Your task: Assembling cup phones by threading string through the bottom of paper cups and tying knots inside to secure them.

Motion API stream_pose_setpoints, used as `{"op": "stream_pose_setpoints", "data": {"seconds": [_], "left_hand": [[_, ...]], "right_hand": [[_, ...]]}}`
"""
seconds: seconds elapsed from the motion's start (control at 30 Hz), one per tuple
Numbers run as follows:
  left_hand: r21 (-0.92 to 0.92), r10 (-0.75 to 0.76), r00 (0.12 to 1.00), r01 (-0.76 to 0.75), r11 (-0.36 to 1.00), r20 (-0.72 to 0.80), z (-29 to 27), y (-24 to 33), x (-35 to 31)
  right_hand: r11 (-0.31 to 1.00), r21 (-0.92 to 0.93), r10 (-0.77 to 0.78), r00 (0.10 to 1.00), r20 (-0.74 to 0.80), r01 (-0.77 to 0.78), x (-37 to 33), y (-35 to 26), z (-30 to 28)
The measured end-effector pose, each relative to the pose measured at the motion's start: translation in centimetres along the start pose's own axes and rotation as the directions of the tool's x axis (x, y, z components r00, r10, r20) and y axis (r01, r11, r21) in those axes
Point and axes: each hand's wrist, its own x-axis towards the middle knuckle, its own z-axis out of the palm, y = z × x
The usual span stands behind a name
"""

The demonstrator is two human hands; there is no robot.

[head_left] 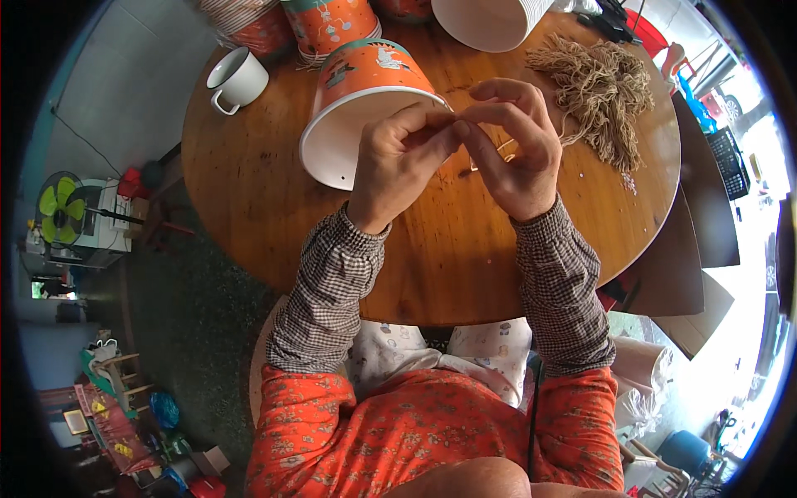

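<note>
An orange paper bucket point(383, 70) with a printed pattern, white inside, lies tipped on the wooden table with its mouth toward me. A small hole shows near its rim. In front of the rim's right side, my left hand point(403, 158) and my right hand point(519, 149) meet, thumbs and forefingers closed in a pinch. A thin tan string point(504, 149) shows beneath the right fingers, and both pinches come together on it. My fingers hide most of that string and part of the bucket's opening.
A loose heap of tan strings point(602, 91) lies at the right of the round table point(249, 191). A white enamel mug point(238, 80) stands far left. Stacked orange buckets point(332, 25) and white buckets point(490, 21) line the back. Cardboard point(664, 257) sits beside the table's right edge.
</note>
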Motion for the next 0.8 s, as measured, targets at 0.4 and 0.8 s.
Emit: {"op": "stream_pose_setpoints", "data": {"seconds": [0.4,0.8], "left_hand": [[-0.251,-0.017,0.992,-0.014,0.968,-0.122,0.3,0.1,0.0],[-0.092,0.082,0.973,-0.103,0.990,-0.214,1.3,-0.2,-0.1]], "right_hand": [[0.914,0.290,0.275,0.959,0.068,-0.283,-0.5,0.4,0.8],[0.982,0.029,0.188,0.977,-0.105,-0.186,-0.9,-0.5,1.3]]}}
